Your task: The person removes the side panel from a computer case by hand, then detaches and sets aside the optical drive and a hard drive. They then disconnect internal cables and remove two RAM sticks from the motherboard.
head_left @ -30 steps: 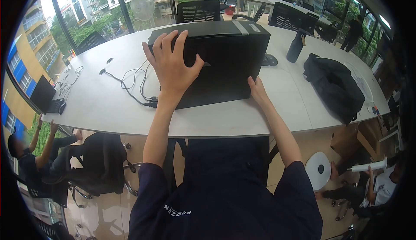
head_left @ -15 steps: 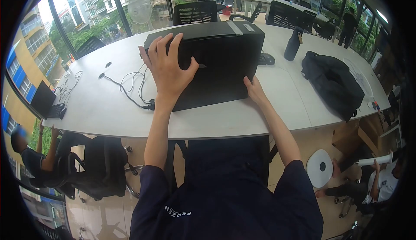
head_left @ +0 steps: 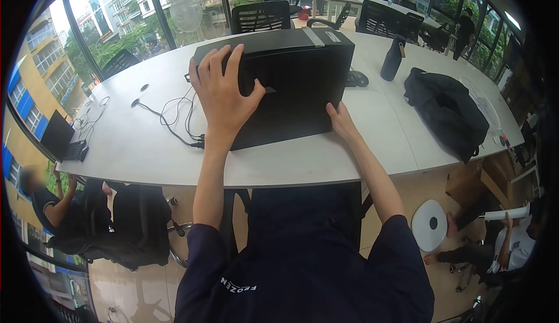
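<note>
A black computer case [head_left: 297, 99] stands on the white table in front of me, its flat side panel with a small grey mark facing me. My left hand [head_left: 224, 87] grips its upper left edge, fingers spread across the edge and thumb pressed on the panel. At the lower right edge, my right hand [head_left: 343, 118] holds the case with the thumb on the near side; its other fingers are hidden behind. Dark cables with plugs [head_left: 198, 141] lie just left of the case, below my left hand.
The white table [head_left: 291, 168] also carries a mouse [head_left: 357, 79], a dark bottle [head_left: 393, 58], a black bag [head_left: 448, 110] and a laptop [head_left: 61, 139]. People sit at far left and lower right; another stands at back right. Chairs are around the table.
Both hands keep their hold, and the case stays almost in place. The seated person at left has shifted posture, and the standing person at back right has moved slightly.
</note>
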### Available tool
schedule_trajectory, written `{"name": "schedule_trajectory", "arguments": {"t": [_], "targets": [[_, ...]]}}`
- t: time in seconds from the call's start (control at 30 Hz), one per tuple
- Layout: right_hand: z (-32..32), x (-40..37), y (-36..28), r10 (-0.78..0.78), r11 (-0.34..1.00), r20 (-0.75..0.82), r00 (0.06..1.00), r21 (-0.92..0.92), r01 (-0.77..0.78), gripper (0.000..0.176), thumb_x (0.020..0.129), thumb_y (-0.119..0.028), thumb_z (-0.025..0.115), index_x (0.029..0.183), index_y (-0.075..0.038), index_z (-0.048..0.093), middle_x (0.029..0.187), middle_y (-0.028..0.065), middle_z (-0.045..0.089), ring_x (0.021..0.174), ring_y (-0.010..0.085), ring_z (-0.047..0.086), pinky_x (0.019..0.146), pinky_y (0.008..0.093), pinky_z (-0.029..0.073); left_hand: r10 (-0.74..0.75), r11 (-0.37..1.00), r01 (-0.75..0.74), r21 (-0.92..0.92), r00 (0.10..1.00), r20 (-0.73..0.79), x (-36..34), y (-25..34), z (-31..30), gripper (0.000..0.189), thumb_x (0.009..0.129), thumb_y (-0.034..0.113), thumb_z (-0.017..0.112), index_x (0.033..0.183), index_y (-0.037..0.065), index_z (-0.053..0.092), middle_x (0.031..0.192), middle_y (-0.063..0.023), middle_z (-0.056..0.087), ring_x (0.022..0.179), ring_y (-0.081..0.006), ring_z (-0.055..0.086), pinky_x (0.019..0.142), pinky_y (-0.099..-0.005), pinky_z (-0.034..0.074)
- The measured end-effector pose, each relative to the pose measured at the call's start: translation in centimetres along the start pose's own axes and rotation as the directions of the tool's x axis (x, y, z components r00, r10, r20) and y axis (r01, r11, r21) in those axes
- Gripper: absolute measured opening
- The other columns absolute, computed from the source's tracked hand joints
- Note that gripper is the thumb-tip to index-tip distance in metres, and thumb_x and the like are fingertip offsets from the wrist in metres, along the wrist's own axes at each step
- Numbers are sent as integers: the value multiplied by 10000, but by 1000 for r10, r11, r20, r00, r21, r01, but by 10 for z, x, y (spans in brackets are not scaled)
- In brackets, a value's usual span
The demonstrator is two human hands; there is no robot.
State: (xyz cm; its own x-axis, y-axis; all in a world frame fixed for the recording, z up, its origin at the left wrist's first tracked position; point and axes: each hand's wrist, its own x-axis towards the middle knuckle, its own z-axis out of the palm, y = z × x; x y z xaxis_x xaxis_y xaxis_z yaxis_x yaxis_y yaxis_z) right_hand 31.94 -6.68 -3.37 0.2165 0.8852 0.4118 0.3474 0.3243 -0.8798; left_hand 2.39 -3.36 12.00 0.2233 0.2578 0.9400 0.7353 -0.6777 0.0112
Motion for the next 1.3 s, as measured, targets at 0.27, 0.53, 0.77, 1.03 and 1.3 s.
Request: {"name": "schedule_trajectory", "arguments": {"t": [0.27,0.53,0.77,1.03,1.3], "targets": [[-6,0,7,50,999,41,998,6,-51,730,993,-529,569,1449,21,419,1382,190,558,1301,291,512,1094,392,390,17,998,-18,58,1000,22,1,10,-10,639,721,261,733,1327,134,579,1308,-76,529,1314,-278,433,1156,-560,226],[1,-6,-15,-160,961,-42,986,219,166,774,956,-526,629,1473,-2,393,1453,175,476,1344,278,463,1105,412,377,12,998,-13,66,1000,26,-10,19,-23,645,718,255,748,1333,149,587,1357,-70,533,1304,-265,451,1142,-517,220],[-2,-57,-51,-501,854,-326,802,-336,397,588,799,-185,802,1313,-57,546,1301,136,480,1208,275,494,963,394,438,87,996,-88,5,995,49,-44,24,-61,548,761,241,797,1273,136,634,1346,-75,529,1215,-251,471,1075,-459,272],[-15,-109,-59,-232,969,-332,914,-158,189,299,812,-51,751,1103,6,710,868,46,655,782,131,583,777,269,460,-254,957,219,-189,950,-182,-112,2,-124,774,675,368,922,1256,-13,581,1142,-91,495,1052,-219,471,880,-354,387],[-18,-139,-65,33,954,-119,992,298,4,286,831,-6,677,1114,17,718,1014,78,726,923,136,672,852,261,512,-347,506,683,-526,720,601,-160,-4,-126,774,632,520,912,1139,43,573,770,-38,628,704,-102,557,657,-246,437]]}}
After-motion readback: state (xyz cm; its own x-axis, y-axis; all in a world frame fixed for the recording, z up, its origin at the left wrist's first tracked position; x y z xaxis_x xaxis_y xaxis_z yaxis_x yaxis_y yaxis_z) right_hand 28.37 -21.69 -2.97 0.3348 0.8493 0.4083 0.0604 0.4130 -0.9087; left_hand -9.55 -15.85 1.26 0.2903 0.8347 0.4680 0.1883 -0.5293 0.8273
